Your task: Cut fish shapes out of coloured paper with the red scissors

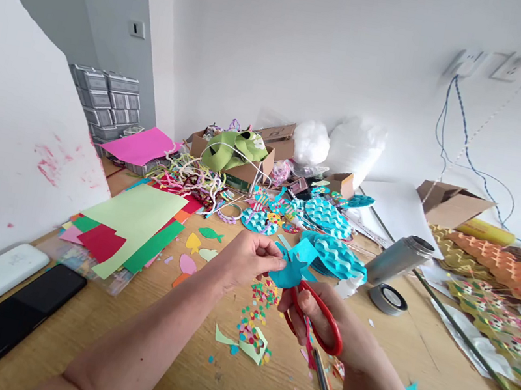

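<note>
My left hand (257,260) pinches the edge of a piece of blue paper (298,263), which is partly cut and has a curved outline. Closed around the handles of red scissors (327,321), my right hand (322,304) is just below and to the right of the paper. The blades are mostly hidden by the paper and fingers. Cut-out paper fish, among them a green fish (211,234) and a pink one (188,265), lie left of my left hand. Small round confetti dots (253,326) and pale green paper scraps (253,347) are spread on the table beneath.
Coloured paper sheets (142,222) and a black phone (18,315) are on the left. Behind my hands are blue wavy paper pieces (329,218) and a box with green felt (232,151). At right stand a metal bottle (398,260), its lid (387,299) and a glue bottle (349,285).
</note>
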A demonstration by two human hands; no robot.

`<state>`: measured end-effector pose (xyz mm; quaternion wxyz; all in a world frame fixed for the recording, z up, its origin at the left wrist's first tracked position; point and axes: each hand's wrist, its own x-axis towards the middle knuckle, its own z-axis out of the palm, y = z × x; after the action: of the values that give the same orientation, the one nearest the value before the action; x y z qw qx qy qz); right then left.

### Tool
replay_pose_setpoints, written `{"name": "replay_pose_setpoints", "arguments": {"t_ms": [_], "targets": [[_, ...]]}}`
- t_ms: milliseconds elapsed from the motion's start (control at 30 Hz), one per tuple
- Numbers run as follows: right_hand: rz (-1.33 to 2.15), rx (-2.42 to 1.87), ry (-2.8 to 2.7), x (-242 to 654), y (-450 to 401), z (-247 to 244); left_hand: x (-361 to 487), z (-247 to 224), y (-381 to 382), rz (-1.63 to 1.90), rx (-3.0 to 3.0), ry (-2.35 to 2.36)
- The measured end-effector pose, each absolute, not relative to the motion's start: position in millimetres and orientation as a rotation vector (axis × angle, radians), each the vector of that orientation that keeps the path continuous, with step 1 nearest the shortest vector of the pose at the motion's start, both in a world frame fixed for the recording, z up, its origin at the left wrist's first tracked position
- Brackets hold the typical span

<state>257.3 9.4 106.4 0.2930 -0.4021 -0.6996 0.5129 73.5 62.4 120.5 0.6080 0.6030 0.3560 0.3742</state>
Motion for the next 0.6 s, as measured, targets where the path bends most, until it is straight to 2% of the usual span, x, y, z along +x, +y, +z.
{"name": "replay_pose_setpoints", "arguments": {"t_ms": [600], "targets": [[1.38, -1.09, -1.801, 254.4, 7.2, 108.5, 72.3, 118.3, 64.9, 0.85, 1.38, 0.793]]}}
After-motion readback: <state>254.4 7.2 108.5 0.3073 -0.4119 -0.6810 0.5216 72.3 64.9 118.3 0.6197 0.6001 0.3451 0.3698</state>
